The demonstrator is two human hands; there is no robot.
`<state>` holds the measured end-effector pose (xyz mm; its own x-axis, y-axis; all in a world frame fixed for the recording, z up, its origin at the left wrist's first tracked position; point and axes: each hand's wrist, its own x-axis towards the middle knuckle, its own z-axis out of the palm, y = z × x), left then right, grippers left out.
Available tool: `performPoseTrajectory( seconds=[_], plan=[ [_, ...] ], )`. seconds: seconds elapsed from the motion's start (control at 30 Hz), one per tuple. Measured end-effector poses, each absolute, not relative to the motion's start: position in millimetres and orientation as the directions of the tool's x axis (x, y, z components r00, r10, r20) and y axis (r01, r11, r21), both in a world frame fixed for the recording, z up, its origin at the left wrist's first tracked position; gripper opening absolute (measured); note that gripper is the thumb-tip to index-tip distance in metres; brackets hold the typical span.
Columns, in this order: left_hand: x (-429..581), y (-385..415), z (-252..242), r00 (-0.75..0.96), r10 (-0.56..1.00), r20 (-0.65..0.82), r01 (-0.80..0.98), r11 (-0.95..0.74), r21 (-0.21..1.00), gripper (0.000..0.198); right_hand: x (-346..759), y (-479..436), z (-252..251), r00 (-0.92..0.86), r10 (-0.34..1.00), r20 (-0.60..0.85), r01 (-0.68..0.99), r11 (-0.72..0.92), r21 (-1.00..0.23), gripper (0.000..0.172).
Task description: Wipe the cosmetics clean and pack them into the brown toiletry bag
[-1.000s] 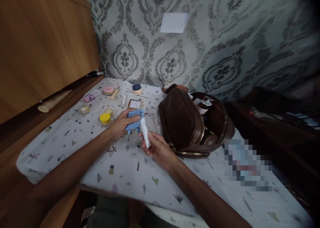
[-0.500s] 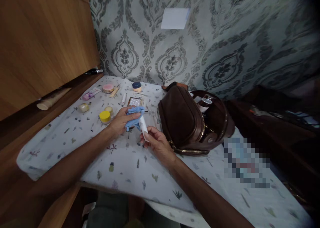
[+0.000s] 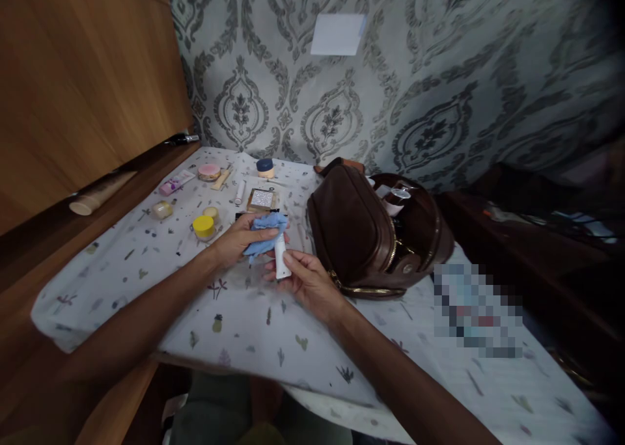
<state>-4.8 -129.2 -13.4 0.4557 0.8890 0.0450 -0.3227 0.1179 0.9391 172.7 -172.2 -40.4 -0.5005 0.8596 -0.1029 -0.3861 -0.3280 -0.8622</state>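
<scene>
My left hand (image 3: 236,239) is closed on a blue cloth (image 3: 267,230), which bunches over the upper end of a small white tube (image 3: 282,261). My right hand (image 3: 308,277) pinches the lower part of that tube between thumb and fingers. Both hands are above the patterned tablecloth (image 3: 244,328). Just beyond the cloth lies a compact with a glittery square top (image 3: 262,200). A yellow-lidded jar (image 3: 204,227) stands left of my left hand. The tube's top is hidden by the cloth.
An open brown leather bag (image 3: 351,224) with items inside stands right of my hands. Farther back are a blue-lidded jar (image 3: 265,167), a pink round compact (image 3: 209,172), a purple-and-white tube (image 3: 176,182) and a white stick (image 3: 240,192). A wooden cabinet (image 3: 92,74) borders the left.
The white tube has turned more upright, its lower end shifting slightly down. The blue cloth has moved a little to the right around its top. Both hands keep their hold.
</scene>
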Motion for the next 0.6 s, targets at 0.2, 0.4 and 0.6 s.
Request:
performPoseTrajectory(
  seconds=[0.2,0.4,0.6],
  plan=[
    [-10.5,-127.1,-11.4,0.493,0.87,-0.005,-0.194,0.115,0.974,0.047,177.2,-168.5,-39.9,-0.327,0.941,-0.088,-0.377,-0.215,-0.901,0.039],
    [-8.0,-130.3,-12.6,0.684,0.723,-0.101,0.091,0.053,0.994,0.04,177.6,-169.2,-34.1,-0.254,0.965,-0.068,-0.375,-0.162,-0.913,0.044],
    [-9.3,-129.7,-13.6,0.745,0.65,-0.147,0.19,0.004,0.982,0.039,175.8,-169.0,-34.7,-0.265,0.964,0.01,-0.311,-0.076,-0.947,0.042]
  ],
)
